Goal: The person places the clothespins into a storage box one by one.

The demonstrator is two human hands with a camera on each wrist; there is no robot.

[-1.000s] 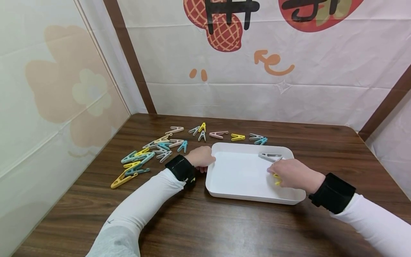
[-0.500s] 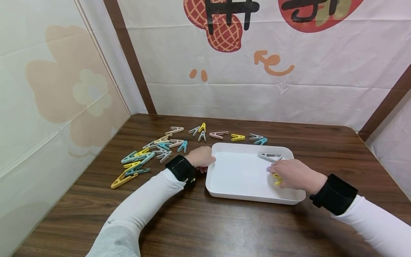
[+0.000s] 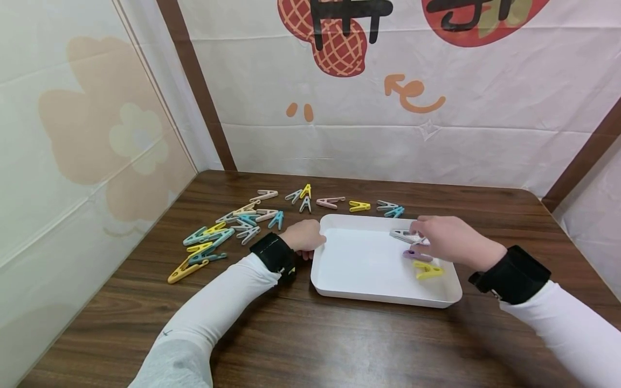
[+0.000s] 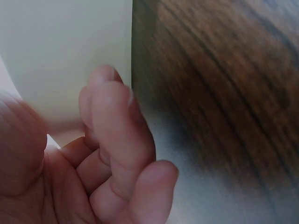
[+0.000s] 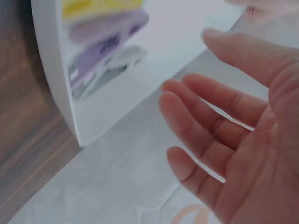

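My left hand [image 3: 303,237] pinches the left rim of a white tray [image 3: 368,293]; in the left wrist view its fingers [image 4: 114,126] curl against the tray wall [image 4: 65,42]. Over the right part of the tray hovers my right hand [image 3: 448,240], its fingers apart and nothing between them. Beneath and beside it, a grey clothespin [image 3: 401,235], a purple clothespin [image 3: 416,255] and a yellow clothespin [image 3: 429,270] lie in a row inside the tray. The right wrist view shows them along one wall, the yellow clothespin [image 5: 100,6] at its top edge. My right hand partly covers the grey one.
A loose heap of clothespins in yellow, blue, grey and pink [image 3: 223,237] spreads left of the tray on the brown wooden table [image 3: 349,345]. Behind the tray lie a pink clothespin [image 3: 330,202], a yellow clothespin [image 3: 359,206] and a blue clothespin [image 3: 394,212]. A printed curtain [image 3: 359,145] hangs behind.
My right hand has let go of the yellow clothespin, leaving it in the tray, and has lifted and moved away toward the tray's far side. The left hand and tray have stayed put.
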